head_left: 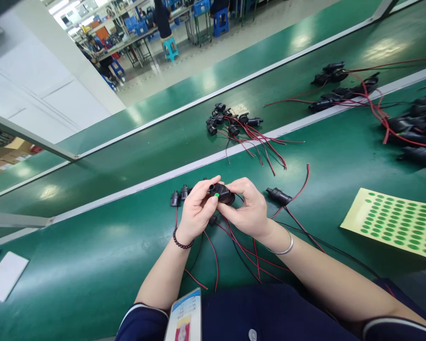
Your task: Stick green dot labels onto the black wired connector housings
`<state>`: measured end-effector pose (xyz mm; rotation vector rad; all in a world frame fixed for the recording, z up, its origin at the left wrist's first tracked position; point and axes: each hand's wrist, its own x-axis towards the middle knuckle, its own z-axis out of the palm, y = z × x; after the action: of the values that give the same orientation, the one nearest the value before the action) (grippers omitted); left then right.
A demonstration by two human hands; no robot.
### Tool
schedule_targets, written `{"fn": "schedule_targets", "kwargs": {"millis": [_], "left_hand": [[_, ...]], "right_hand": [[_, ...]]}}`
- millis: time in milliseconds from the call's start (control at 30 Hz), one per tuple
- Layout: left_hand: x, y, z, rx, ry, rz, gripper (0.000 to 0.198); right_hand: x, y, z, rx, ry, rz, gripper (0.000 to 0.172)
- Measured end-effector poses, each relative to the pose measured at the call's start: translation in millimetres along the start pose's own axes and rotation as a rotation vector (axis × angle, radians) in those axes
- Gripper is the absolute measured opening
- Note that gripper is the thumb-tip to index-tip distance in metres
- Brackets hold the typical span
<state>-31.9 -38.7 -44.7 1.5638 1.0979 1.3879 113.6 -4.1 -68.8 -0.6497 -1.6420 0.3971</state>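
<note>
Between both hands is a small black pump-like part (224, 194) with a short spout and trailing wires. A round green sticker (216, 195) shows on its side, by the left thumb tip. My left hand (199, 208) pinches the part from the left, its thumb near the sticker. From the other side, my right hand (250, 206) grips it between thumb and fingers. Just left of my hands stand small black parts (175, 199) with red wires. Another black part (279, 196) lies right of my right hand. Red and black wires (248, 255) spread on the green bench below.
A sheet of green round stickers (394, 220) lies at the right. Black wired parts form a cluster (230, 121) behind my hands and a larger pile (421, 123) at far right. A white card (7, 275) is at the left. People sit at benches in the background.
</note>
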Motion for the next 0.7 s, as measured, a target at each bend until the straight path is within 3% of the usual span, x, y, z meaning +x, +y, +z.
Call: {"fn": "schedule_targets", "kwargs": {"millis": [200, 433, 700], "left_hand": [[0, 3, 2.9, 0.088, 0.027, 0.007, 0.036], [1, 4, -9.2, 0.066, -0.047, -0.018, 0.039], [4, 5, -4.8, 0.075, 0.007, -0.058, 0.036]], "right_hand": [[-1, 0, 1, -0.042, 0.004, 0.012, 0.028], [3, -2, -1, 0.014, -0.068, 0.106, 0.027], [3, 0, -2, 0.032, -0.074, 0.167, 0.025]]}}
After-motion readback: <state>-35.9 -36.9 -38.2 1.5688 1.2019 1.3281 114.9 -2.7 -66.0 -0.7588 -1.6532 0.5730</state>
